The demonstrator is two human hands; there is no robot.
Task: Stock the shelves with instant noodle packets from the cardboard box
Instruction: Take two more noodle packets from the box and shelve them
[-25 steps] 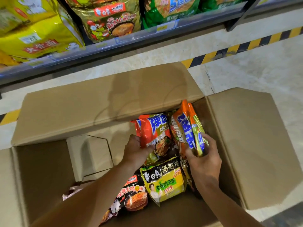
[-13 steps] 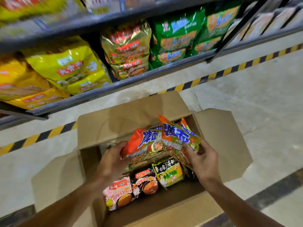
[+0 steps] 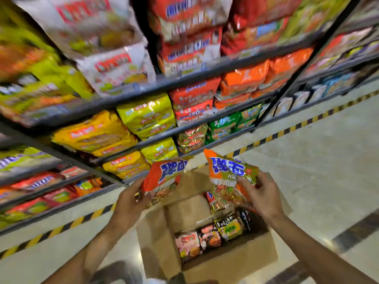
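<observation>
Below, pale floor, striped hazard tape, seemingly blurred stocked shelves

Two orange packets with blue lettering held above the box: left packet tilted, gripped at its lower end; right packet pinched with more packets bunched under it. Box brown cardboard, flaps open, on floor. Inside, pink, dark and yellow-green packets in a row. Shelves packed with multipacks, blurred.
</observation>
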